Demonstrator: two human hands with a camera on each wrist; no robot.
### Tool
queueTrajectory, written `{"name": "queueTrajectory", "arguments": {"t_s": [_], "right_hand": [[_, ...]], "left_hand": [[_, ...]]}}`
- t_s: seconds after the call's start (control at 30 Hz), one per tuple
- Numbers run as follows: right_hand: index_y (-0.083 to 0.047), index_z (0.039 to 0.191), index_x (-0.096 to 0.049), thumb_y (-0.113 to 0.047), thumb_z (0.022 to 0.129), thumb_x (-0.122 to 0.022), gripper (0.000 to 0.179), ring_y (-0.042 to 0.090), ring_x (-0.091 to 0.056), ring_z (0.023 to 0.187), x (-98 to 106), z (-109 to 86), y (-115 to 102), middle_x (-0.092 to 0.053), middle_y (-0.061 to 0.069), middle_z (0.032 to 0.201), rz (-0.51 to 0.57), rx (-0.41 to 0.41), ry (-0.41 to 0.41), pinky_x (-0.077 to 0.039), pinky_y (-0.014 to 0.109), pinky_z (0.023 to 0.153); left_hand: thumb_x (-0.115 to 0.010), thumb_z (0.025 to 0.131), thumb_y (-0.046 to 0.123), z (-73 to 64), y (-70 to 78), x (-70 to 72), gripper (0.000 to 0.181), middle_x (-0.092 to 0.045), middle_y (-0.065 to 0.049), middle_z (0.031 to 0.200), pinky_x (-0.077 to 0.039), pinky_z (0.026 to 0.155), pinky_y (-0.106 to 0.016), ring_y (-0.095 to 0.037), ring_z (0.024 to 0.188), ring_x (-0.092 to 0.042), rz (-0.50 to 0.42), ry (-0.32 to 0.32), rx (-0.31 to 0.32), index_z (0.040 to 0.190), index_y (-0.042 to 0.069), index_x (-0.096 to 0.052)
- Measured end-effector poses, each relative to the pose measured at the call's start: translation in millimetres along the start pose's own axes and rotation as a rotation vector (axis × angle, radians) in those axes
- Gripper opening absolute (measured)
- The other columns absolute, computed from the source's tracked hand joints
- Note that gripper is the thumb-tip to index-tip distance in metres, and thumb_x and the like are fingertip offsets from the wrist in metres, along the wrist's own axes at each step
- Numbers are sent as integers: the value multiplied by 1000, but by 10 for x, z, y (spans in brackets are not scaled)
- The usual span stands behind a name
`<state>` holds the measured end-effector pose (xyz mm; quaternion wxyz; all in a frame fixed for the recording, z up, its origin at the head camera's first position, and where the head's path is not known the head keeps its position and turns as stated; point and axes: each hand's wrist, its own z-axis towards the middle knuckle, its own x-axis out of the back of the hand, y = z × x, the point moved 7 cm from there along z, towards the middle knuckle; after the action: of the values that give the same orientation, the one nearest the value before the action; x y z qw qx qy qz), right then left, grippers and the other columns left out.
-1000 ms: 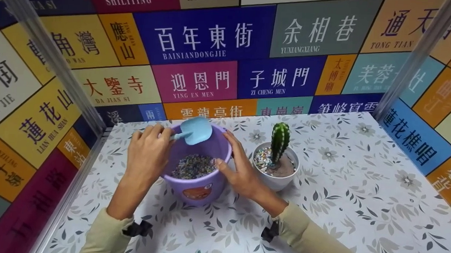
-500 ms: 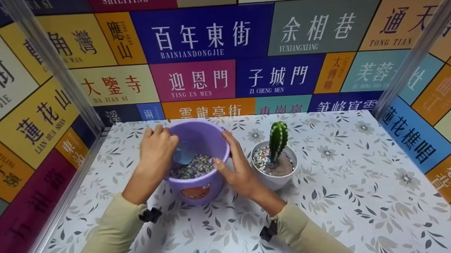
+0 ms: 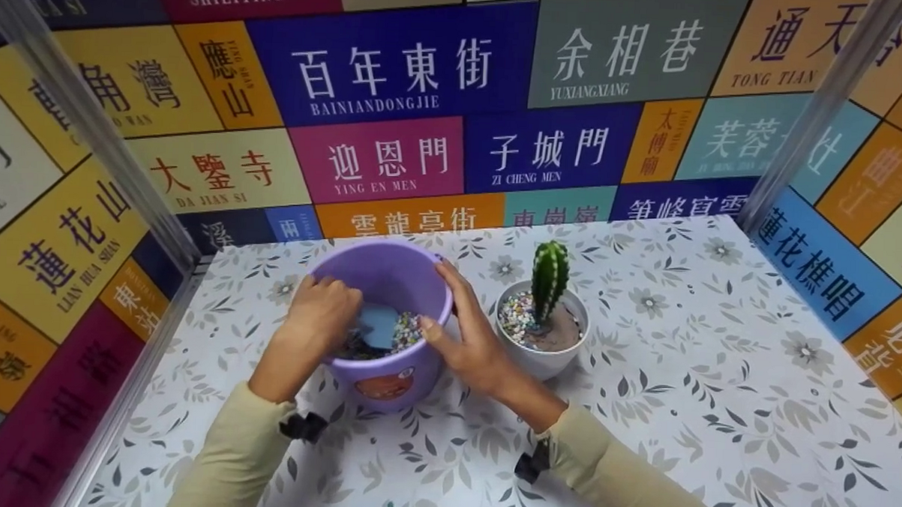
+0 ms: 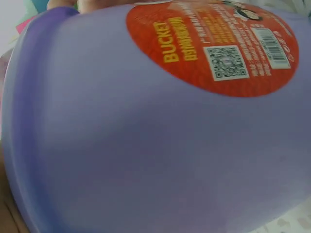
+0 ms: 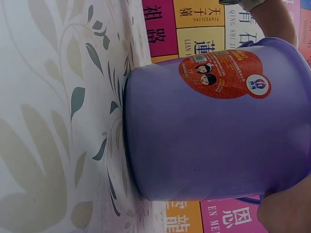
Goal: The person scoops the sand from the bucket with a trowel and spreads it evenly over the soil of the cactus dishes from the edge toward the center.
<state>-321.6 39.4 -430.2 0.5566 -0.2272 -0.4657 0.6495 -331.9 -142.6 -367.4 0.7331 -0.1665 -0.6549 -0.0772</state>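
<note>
A purple plastic bucket (image 3: 426,369) stands on the table with small multicoloured pebbles (image 3: 409,333) inside. My left hand (image 3: 317,316) reaches over its left rim, fingers curled round the handle of a light-blue toy shovel (image 3: 379,324). The shovel's blade lies down among the pebbles; its handle is hidden by the hand. On the other side, my right hand (image 3: 477,352) grips the bucket's rim, thumb over the edge and fingers along the outer wall. Both wrist views are filled mostly by the bucket's side, with its red sticker (image 4: 228,53) showing.
Just right of the bucket, close to my right hand, a white pot (image 3: 545,359) holds a green cactus (image 3: 549,283), with coloured pebbles over part of its soil. A flower-patterned cloth (image 3: 685,412) covers the table. Behind rises a wall of colourful street-name signs (image 3: 390,64).
My left hand has lowered the shovel from above the bucket's rim into the pebbles, moving slightly right. The right hand keeps its grip on the rim. The whole view has shifted slightly.
</note>
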Motion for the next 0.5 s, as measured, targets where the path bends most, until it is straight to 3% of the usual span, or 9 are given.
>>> {"name": "queueTrajectory", "arguments": {"t_s": [0.1,0.3,0.5], "right_hand": [[-13,173,-22,-29,102,-62,83,39,-37,160,-4,2,5,-12,11,183,-2,-1,2,-38,60,125],[-14,172,-23,-30,101,-63,83,43,-36,160,-4,0,16,-14,9,182,18,-12,6,-38,63,125],[-13,172,-23,-30,102,-63,83,42,-35,161,6,-2,11,-14,10,182,12,-18,6,-37,60,126]], "left_hand": [[-80,93,17,8,-18,-22,17,-78,-22,92,-51,86,-57,-43,92,-72,-32,-40,-33,88,1,-78],[-78,92,12,7,-22,-47,13,-77,-20,89,-49,90,-56,-41,91,-72,-48,-79,-71,83,4,-74],[-71,85,-4,-5,8,-35,10,-75,-18,83,-50,81,-54,-41,84,-72,-36,-29,-68,81,4,-73]]}}
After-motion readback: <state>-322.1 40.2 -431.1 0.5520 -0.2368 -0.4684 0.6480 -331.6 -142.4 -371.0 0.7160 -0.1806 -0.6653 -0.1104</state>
